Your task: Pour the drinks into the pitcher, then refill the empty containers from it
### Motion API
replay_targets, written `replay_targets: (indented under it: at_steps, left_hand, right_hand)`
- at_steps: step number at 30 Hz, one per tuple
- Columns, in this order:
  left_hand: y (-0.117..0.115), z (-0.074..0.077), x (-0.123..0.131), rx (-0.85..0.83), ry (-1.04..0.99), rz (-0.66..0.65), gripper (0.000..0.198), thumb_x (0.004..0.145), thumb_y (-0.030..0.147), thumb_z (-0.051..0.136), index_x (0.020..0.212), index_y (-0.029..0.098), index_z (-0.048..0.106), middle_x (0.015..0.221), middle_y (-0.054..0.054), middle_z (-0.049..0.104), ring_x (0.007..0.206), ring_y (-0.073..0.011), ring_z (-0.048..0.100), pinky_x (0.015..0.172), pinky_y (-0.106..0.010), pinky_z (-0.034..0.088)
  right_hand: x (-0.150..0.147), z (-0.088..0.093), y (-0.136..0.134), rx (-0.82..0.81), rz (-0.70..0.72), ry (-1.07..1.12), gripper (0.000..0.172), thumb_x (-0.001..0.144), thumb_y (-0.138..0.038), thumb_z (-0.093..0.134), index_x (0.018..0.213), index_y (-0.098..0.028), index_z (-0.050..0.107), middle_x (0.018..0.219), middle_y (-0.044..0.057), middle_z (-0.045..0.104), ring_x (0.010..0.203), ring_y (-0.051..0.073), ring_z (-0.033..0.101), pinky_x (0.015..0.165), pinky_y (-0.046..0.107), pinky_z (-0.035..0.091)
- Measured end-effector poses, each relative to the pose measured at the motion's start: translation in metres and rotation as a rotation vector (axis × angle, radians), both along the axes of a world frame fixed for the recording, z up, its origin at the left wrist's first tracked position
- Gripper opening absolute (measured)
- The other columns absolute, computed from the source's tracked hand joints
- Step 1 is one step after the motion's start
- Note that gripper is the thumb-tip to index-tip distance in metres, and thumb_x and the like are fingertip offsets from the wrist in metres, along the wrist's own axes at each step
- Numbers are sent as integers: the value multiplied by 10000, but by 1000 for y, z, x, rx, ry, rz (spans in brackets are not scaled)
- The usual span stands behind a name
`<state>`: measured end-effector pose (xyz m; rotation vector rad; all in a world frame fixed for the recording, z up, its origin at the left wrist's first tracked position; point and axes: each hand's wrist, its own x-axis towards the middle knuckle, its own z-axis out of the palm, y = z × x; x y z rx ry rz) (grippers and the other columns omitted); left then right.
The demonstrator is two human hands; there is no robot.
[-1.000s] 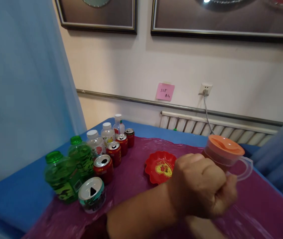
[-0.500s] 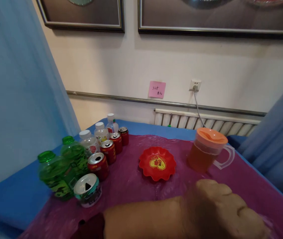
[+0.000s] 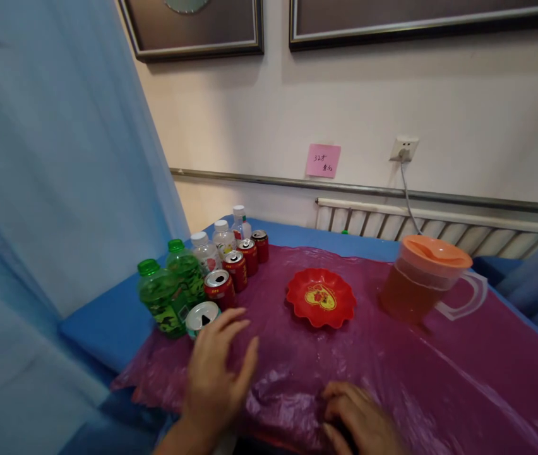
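Note:
My left hand (image 3: 219,370) is open, fingers apart and pointing forward, just in front of a white-topped can (image 3: 201,316) with its tab hole open. The hand partly covers that can; I cannot tell if they touch. My right hand (image 3: 361,420) is low at the front of the purple plastic sheet (image 3: 292,360), fingers loosely bent with a gap to the thumb, and nothing shows in it. Beyond the hands lies a red scalloped plate (image 3: 321,298) with a yellow print. To its right stands a clear jug (image 3: 408,291) of amber liquid, with an orange lid.
At left stand red cans (image 3: 220,287), green bottles (image 3: 160,300) and clear white-capped bottles (image 3: 206,253) in rows. Blue cloth (image 3: 103,316) shows under the sheet's edge. A blue curtain (image 3: 60,158) hangs at left. Behind are a radiator (image 3: 368,221) and a plugged-in cord (image 3: 408,196).
The forearm that stretched across to the right, with its fist near the jug, has withdrawn. Both hands now show at the front, left one near the cans. The view has turned left.

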<state>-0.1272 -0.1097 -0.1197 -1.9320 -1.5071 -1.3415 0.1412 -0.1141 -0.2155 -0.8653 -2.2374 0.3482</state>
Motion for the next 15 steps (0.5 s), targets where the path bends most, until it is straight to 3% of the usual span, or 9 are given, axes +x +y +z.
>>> replay_targets:
  at_steps: [2,5,9,15]
  left_hand:
    - [1,-6,-28,-40,11,179,355,889,303,668,1233,238,605,1341,-135,657,1238,-349,635,1050,-519,510]
    - [5,-15,-50,-132,-38,318,519,888,439,630,1335,190,543,1479,-183,552,1367,-396,536,1135,-577,441]
    - [14,-25,-55,-243,-145,376,708,872,517,594,1449,137,437,1518,-225,508,1407,-408,502,1171,-593,410]
    - [24,-36,-60,-199,-226,404,806,831,535,607,1495,126,405,1544,-234,481,1418,-454,482,1188,-599,395]
  right_hand:
    - [4,3,4,35,24,27,154,916,-121,576,985,-256,604,1061,59,739,917,191,740,803,286,610]
    - [6,15,1,90,29,38,171,916,-109,555,998,-253,595,1022,53,741,877,182,742,786,278,606]
    - [1,19,-6,112,50,-2,178,877,-111,617,986,-249,588,995,18,748,826,168,733,762,270,592]
    - [1,-3,-9,32,60,-70,212,827,-166,735,969,-248,601,1001,-21,750,820,161,727,759,258,566]
